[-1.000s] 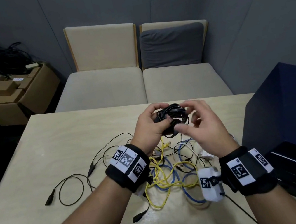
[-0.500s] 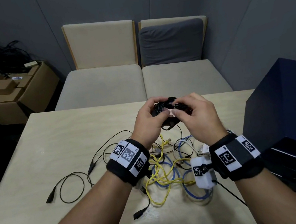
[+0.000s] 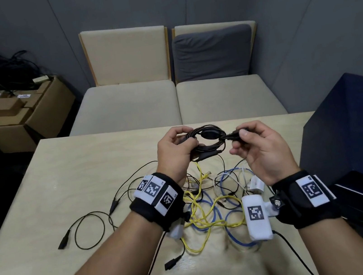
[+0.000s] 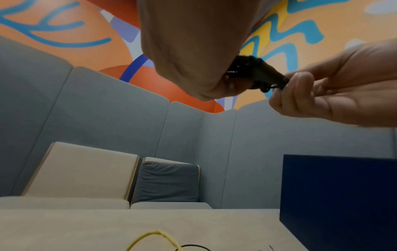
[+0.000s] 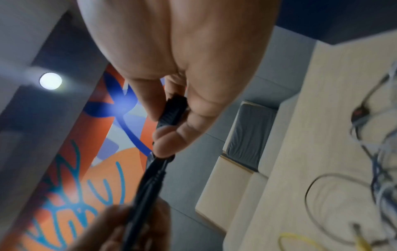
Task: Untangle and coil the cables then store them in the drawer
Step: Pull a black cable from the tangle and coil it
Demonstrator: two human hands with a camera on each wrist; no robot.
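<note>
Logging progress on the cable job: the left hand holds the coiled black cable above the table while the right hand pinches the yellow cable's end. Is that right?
Not quite. The right hand pinches the plug end of the same black cable that the left hand grips as a coil. The yellow cable lies untouched on the table, tangled with the blue one. The head view shows this.

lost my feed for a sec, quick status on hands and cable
Left hand grips the coiled black cable above the table. Right hand pinches its plug end. Yellow cable and blue cable lie tangled below.
</note>
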